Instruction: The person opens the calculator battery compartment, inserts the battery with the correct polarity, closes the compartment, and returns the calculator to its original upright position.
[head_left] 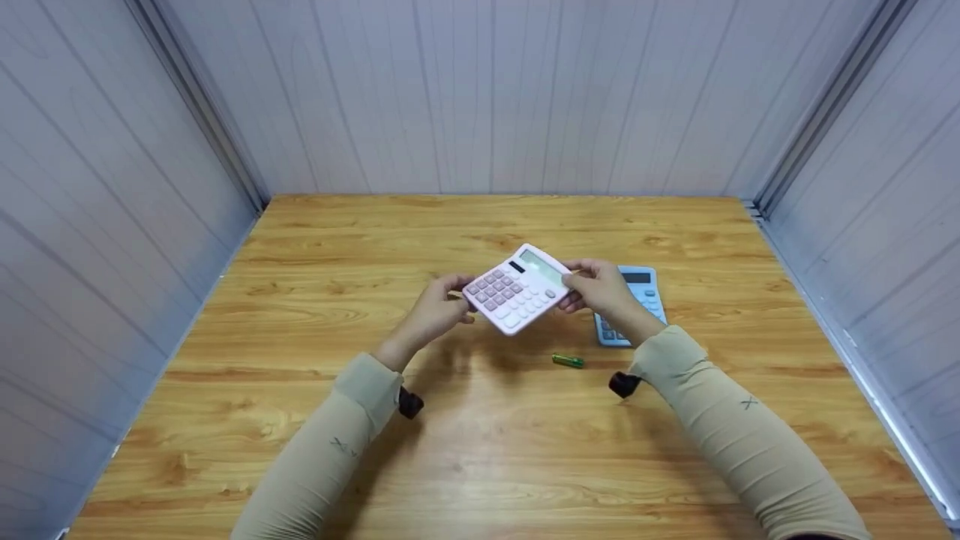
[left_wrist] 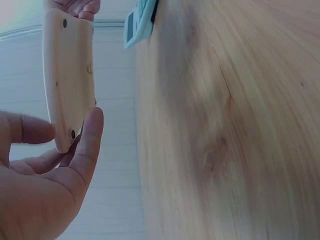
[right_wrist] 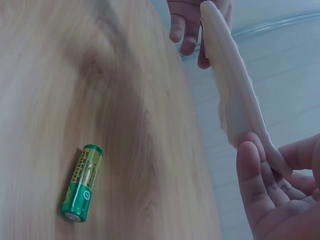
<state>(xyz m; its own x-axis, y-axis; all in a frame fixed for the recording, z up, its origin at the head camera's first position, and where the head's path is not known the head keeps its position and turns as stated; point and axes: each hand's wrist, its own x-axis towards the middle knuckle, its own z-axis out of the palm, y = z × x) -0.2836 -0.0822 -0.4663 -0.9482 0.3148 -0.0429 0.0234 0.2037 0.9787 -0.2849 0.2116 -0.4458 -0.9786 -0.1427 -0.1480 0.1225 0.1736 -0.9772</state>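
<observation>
Both hands hold a pink calculator (head_left: pixel 516 291) up off the table, its keys and screen facing the head camera. At its left corner, the left hand (head_left: pixel 435 315) pinches the edge between thumb and fingers. The right hand (head_left: pixel 606 294) grips the opposite side, thumb on the front by the screen. In the left wrist view the calculator's back (left_wrist: pixel 70 75) shows, with small dark spots near its corners. Below the right hand lies a green and gold battery (right_wrist: pixel 83 184) on the tabletop.
A blue calculator (head_left: pixel 651 298) lies on the wooden table (head_left: pixel 480 465), partly covered by the right hand and wrist. White panelled walls (head_left: pixel 480 97) enclose the table at the back and both sides.
</observation>
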